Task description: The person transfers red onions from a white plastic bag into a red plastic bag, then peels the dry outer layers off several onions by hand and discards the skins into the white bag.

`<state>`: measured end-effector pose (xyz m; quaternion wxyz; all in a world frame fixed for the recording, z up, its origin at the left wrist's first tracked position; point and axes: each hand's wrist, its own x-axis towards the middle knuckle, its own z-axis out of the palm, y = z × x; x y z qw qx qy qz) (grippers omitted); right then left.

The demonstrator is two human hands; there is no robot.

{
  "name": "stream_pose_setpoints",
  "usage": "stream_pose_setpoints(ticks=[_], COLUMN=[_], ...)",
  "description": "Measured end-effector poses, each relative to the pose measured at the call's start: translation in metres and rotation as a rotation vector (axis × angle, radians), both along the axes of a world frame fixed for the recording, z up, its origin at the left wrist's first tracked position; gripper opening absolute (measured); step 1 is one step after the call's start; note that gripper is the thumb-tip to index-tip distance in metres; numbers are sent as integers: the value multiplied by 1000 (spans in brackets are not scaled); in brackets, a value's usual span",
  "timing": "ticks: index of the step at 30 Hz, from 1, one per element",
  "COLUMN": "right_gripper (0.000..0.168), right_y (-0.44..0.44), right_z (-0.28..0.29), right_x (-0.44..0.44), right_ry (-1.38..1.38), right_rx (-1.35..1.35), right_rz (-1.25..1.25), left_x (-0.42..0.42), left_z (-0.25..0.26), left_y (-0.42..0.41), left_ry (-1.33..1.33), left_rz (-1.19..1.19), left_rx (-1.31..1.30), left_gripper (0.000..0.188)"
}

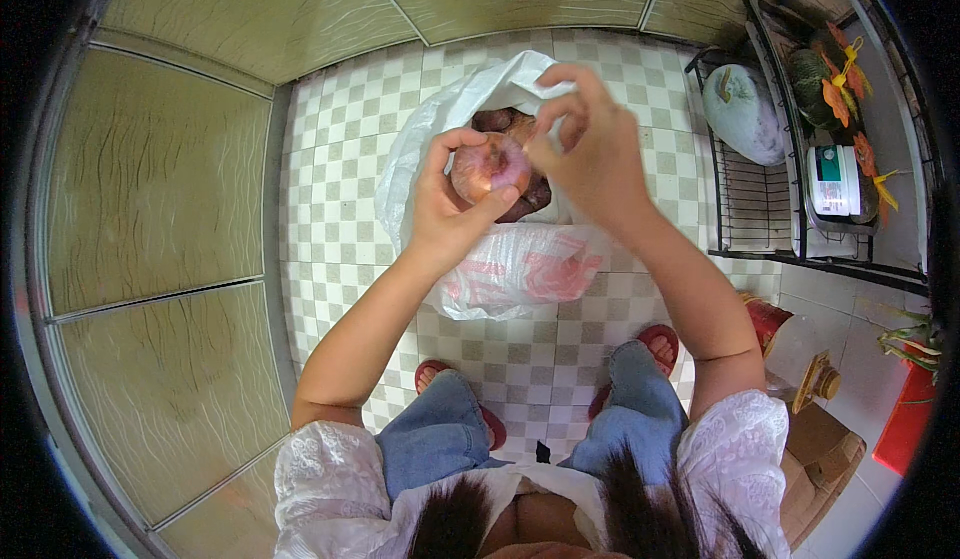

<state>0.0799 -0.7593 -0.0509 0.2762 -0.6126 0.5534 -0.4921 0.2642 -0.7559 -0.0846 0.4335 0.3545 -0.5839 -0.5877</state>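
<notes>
My left hand [450, 199] grips a pinkish-brown onion [489, 167] above the mouth of a white woven plastic sack [420, 138]. The onion's dry, darker end faces up. Slightly blurred, my right hand [592, 138] hovers just right of the onion, its fingers curled and apart and its thumb close to the skin. I see nothing between those fingers; whether the thumb touches the onion is hard to tell. Several dark brown, roundish vegetables [532, 202] lie inside the sack, partly covered by my hands. Red print marks the sack's folded near side.
A black wire rack [750, 206] at the right holds a pale waxy gourd [742, 112], a green-ridged squash [814, 90] and a white tub [834, 180]. Below are a glass jar [787, 345] and a cardboard box [825, 454]. Patterned cabinet doors [157, 184] line the left and far sides.
</notes>
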Motion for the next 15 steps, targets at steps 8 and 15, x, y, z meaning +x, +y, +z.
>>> stream_pose_setpoints(ticks=[8,15], right_gripper=[11,17], right_y=[-8,1], right_z=[-28,-8], right_x=[-24,-2], right_ry=[365,22], right_rx=[80,-203], right_rz=[74,267], left_x=[7,15], left_z=[21,20], left_y=[-3,-5], left_ry=[438,263], left_rz=[-21,-59], left_rx=[479,349], left_gripper=[61,64])
